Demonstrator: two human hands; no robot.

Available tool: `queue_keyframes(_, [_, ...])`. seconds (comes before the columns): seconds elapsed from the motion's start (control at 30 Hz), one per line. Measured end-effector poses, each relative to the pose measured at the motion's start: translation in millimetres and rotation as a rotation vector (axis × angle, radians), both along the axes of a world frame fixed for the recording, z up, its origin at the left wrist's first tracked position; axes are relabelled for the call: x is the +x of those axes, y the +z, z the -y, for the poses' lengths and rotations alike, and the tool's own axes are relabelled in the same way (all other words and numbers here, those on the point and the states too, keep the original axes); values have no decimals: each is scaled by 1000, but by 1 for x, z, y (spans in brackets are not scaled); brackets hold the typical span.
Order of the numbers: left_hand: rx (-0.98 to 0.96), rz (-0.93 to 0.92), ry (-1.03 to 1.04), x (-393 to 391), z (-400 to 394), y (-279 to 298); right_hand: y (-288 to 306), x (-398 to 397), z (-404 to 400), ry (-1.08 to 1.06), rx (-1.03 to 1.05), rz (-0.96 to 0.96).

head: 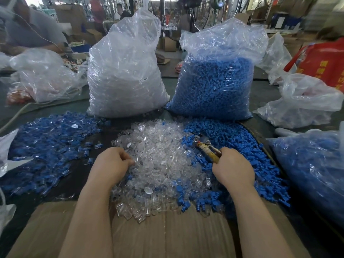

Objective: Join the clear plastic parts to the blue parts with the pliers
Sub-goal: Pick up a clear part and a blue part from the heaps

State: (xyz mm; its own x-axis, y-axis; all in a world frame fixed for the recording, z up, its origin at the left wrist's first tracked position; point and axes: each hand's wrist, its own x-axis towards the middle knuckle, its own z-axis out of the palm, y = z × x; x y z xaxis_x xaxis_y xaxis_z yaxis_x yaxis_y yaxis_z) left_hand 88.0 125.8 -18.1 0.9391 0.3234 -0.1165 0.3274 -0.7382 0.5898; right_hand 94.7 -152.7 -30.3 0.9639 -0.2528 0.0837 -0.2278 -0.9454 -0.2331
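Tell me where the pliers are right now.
In the head view, right of centre: the pliers are gripped by the right hand, their head over the seam between the clear pile and blue pile.

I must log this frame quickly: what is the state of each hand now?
Left hand: fingers curled in the clear parts; a grip cannot be told.
Right hand: grips the pliers.
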Motion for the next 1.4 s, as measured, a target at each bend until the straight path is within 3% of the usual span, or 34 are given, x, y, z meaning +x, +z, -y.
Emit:
queue_keyframes(0.17, [-167,213,29,-3,10,8,1,-1,-1,-23,5,-20])
queue_keyframes(0.3, [-357,288,-68,-4,34,15,4,0,-2,-44,23,-82])
queue_keyframes(0.6, [-762,196,-186,-4,64,26,4,-2,-2,-12,70,9])
queue_keyframes(0.77, [-1132,202,-240,-5,68,28,6,5,-2,-29,357,124])
queue_keyframes(0.93, [-1333,198,-161,-6,80,29,12,3,-8,86,655,289])
queue_keyframes(1.17, [-1442,193,-149,-7,91,30,16,-3,-17,202,897,347])
queue_keyframes(1.4, [-1205,267,-97,-9,100,29,18,-6,-25,233,982,413])
